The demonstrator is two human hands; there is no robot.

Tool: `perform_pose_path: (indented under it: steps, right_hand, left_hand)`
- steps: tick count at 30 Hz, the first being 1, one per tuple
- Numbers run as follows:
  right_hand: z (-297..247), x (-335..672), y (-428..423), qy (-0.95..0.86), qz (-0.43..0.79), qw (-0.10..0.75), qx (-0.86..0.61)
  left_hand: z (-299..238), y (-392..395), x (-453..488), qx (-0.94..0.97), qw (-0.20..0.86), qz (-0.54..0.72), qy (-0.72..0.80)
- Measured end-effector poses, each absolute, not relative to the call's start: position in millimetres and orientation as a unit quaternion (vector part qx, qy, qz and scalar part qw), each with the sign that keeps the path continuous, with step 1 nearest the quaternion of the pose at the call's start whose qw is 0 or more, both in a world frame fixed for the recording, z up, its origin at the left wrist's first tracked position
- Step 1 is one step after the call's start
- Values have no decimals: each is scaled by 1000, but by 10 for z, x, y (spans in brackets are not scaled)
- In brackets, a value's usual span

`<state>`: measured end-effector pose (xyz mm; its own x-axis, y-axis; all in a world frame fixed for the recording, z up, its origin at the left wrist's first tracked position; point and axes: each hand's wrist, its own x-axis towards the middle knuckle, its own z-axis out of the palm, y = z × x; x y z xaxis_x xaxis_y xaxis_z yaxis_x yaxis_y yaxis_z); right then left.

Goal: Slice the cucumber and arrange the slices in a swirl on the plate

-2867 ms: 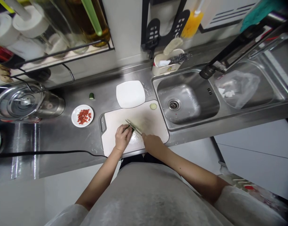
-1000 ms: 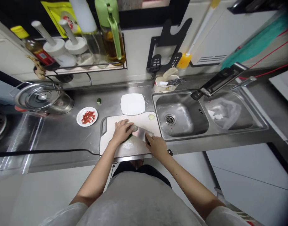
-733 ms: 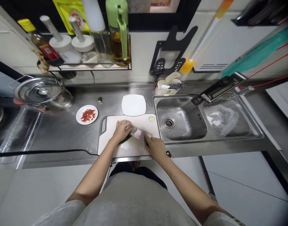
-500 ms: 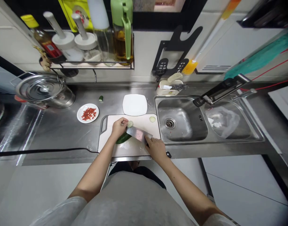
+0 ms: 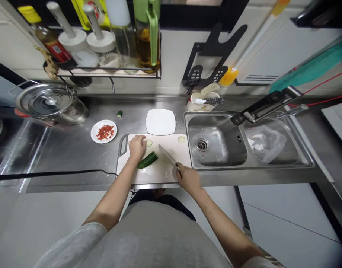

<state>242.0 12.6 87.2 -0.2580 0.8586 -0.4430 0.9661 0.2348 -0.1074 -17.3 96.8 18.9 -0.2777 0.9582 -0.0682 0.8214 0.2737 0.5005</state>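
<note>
A cleaver (image 5: 168,154) is in my right hand (image 5: 189,180), its fingers wrapped round the handle. The blade is turned nearly edge-on, its tip pointing up and left over the white cutting board (image 5: 171,175). On the board's left side my left hand (image 5: 137,148) is low, fingers loosely bent and nothing seen in them. Just right of its fingertips lies a round cucumber slice (image 5: 149,143). Below that, a dark green piece of cucumber (image 5: 147,160) lies slantwise between my hands. Another cucumber slice (image 5: 181,139) sits near the board's top right corner.
Behind the board lies a white square plate (image 5: 160,122). A plate of red bits (image 5: 94,136), a cucumber end (image 5: 120,114) and a lidded steel pot (image 5: 76,111) stand left. The sink (image 5: 215,162) borders the board's right side. A black cable (image 5: 61,173) crosses the counter at left.
My left hand has moved away from the cleaver, and the slice now lies on the board. The cleaver has shifted off the cucumber and turned from showing its flat face to nearly edge-on.
</note>
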Motion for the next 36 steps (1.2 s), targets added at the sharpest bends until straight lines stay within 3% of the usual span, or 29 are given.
perform_pose_path:
  steps: [8,12,36]
  right_hand:
    - [946,2325,101,715,-290,147,619]
    - [997,2268,129,721,-290,158,609]
    - [1184,2091,4,755,-281,216,551]
  left_hand:
    - [216,337,-90,648,207,317,661]
    - [216,132,-45,703,213,302,607]
    - [50,9,-86,724,179,279,604]
